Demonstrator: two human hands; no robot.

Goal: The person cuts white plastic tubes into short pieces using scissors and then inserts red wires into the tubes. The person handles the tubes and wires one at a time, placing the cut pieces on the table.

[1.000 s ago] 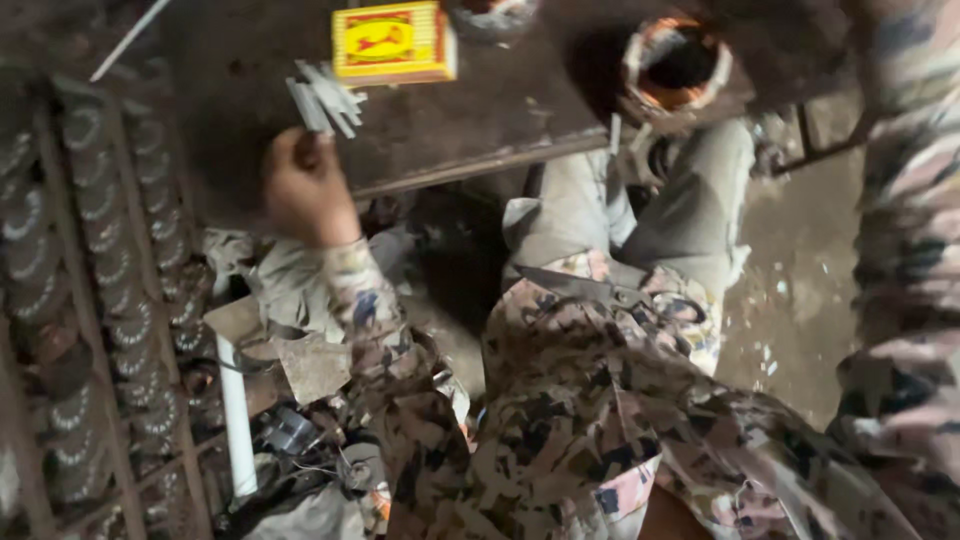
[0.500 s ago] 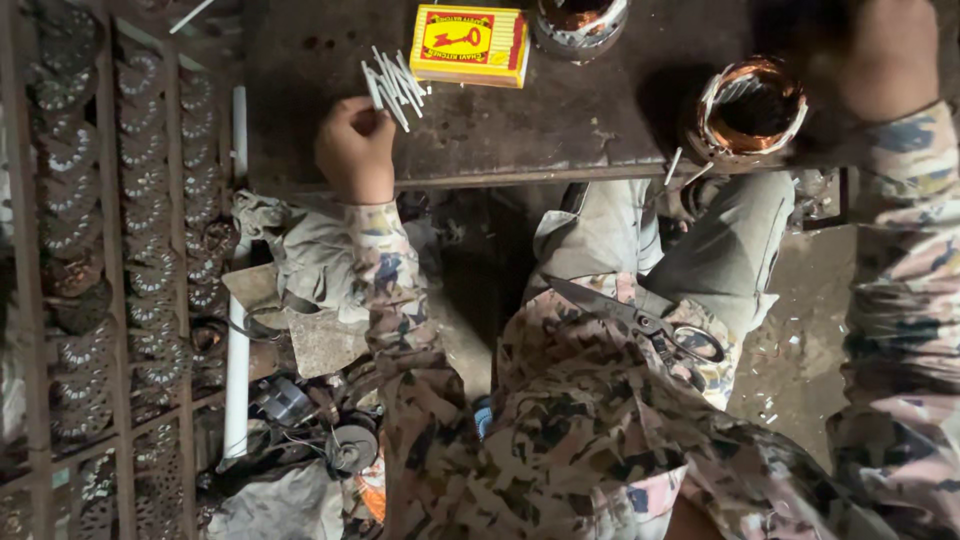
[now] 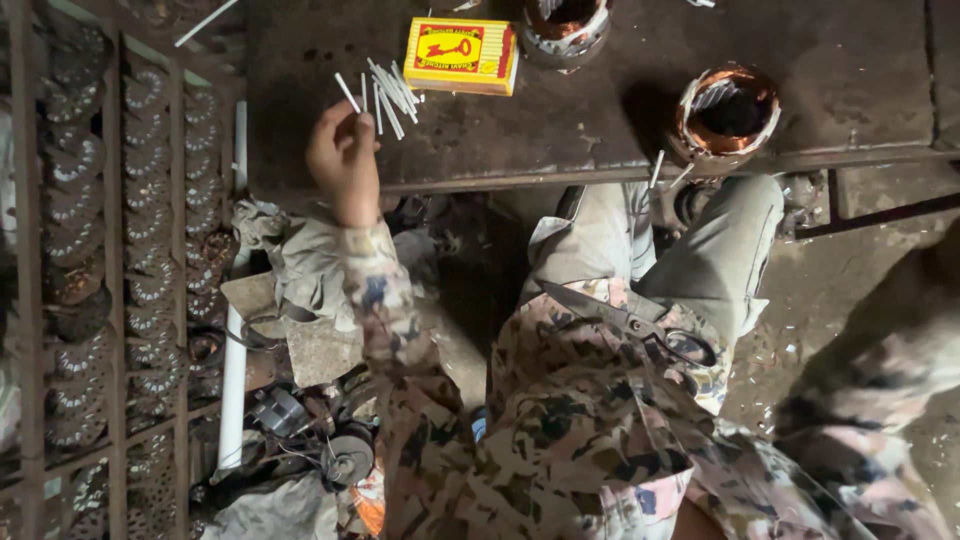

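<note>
My left hand point(image 3: 343, 160) is raised at the near edge of the desk point(image 3: 600, 110), fingers closed on a thin white stick point(image 3: 347, 92) whose end juts up and to the left above my knuckles. Just to the right of it, a loose bundle of the same white sticks point(image 3: 388, 92) lies fanned on the dark desk top, touching or nearly touching the corner of a flat yellow box with a red picture point(image 3: 461, 55).

My right hand is out of view; only the patterned sleeve point(image 3: 880, 400) shows at the lower right, so I cannot tell what that hand is doing.

A copper-wound round coil point(image 3: 727, 117) stands near the desk's front edge, well right of the sticks. A second coil point(image 3: 562, 28) sits at the top edge beside the box.

Scissors point(image 3: 630, 320) rest on my lap. To the left, a metal rack point(image 3: 110, 250) holds rows of round wound parts.
</note>
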